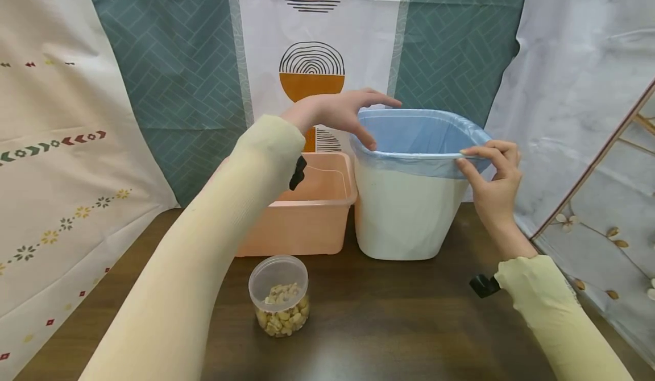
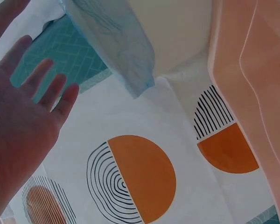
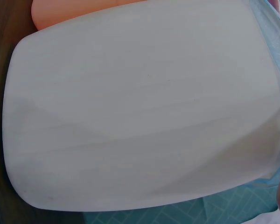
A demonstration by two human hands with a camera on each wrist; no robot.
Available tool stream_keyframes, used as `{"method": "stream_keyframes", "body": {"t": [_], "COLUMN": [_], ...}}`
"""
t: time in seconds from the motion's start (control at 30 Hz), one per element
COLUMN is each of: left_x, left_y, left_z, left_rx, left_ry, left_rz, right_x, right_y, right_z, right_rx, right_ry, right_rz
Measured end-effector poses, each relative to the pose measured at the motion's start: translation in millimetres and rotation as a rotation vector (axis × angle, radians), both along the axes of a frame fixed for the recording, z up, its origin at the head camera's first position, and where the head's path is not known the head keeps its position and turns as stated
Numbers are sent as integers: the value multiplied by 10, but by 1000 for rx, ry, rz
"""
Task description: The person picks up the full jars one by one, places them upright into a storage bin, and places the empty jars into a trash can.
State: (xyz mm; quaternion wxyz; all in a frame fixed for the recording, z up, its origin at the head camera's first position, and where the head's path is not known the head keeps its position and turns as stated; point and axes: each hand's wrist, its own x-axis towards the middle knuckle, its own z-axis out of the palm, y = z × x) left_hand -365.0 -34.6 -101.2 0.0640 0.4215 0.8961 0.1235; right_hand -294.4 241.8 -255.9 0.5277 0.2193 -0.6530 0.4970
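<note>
Blue liner [image 1: 409,166] in right hand [image 1: 495,183]

A blue bag [image 1: 417,133] lines an upright white bin [image 1: 409,216].

Long pale-yellow sleeves [image 1: 204,244] show small black pieces [image 1: 484,286] at their cuffs [image 1: 276,133].
</note>
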Motion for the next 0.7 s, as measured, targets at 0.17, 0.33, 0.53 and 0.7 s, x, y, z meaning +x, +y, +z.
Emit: {"method": "stream_keyframes", "body": {"t": [0.17,0.33,0.53,0.7], "left_x": [26,59,98,179], "left_y": [-191,-373,-619,-812], "left_z": [-42,-114,-264,-366], "left_rx": [37,82,192,271], "left_ry": [7,1,27,80], "left_rz": [3,16,11,15], "right_x": [-65,-103,-10,38], "right_y": [41,69,-5,-46], "right_z": [-41,-61,-19,15], "right_rx": [6,-4,-5,-9], "right_ry": [-2,-4,1,-2], "right_rz": [-10,-10,-1,-1]}}
